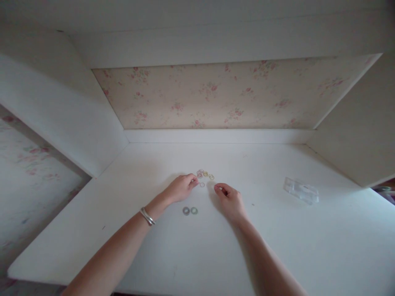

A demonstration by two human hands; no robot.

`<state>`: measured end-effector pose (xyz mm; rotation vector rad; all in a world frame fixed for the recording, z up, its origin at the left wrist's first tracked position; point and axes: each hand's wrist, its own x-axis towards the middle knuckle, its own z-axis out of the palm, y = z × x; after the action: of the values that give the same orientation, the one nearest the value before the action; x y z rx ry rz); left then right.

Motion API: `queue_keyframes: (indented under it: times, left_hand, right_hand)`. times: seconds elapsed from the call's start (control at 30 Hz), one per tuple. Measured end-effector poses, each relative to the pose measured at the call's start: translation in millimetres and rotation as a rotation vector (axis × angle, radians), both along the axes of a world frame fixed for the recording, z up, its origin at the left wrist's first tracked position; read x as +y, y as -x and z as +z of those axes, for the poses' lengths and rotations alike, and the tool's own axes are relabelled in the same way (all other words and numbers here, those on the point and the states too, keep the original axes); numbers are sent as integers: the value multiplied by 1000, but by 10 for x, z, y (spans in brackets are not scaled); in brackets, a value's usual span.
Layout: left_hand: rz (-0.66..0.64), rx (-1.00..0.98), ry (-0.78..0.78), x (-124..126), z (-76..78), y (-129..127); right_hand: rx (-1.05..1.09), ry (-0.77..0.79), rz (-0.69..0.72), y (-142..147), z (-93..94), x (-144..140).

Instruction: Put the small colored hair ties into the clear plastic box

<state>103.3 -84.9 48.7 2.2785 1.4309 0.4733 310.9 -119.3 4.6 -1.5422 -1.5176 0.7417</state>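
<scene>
On desk (277, 246), hands by small rings (204, 174)

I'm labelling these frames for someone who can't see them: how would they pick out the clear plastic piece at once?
Start at the white desk set in the alcove with flowered wallpaper. Look far to the right of the right hand, alone on the desktop: the clear plastic piece lies there. Unlike the small coloured rings clustered by the hands, it is long, see-through and angular.
</scene>
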Motion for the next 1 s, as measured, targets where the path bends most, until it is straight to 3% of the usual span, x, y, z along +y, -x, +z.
queue_keyframes:
  times: [0.2, 0.5, 0.67, 1.0]
  left_hand:
    - [51, -16, -57, -310, 87, 224]
    - [76, -56, -129, -943, -246, 360]
    - [30, -55, -226, -993, -378, 375]
    - [8, -66, -222, -961, -436, 362]
  right_hand:
    - [-7, 15, 7, -7, 16, -14]
    - [-11, 11, 7, 3, 0, -22]
    - [-21, 25, 7, -1, 37, -37]
    - [-31, 14, 3, 3, 17, -28]
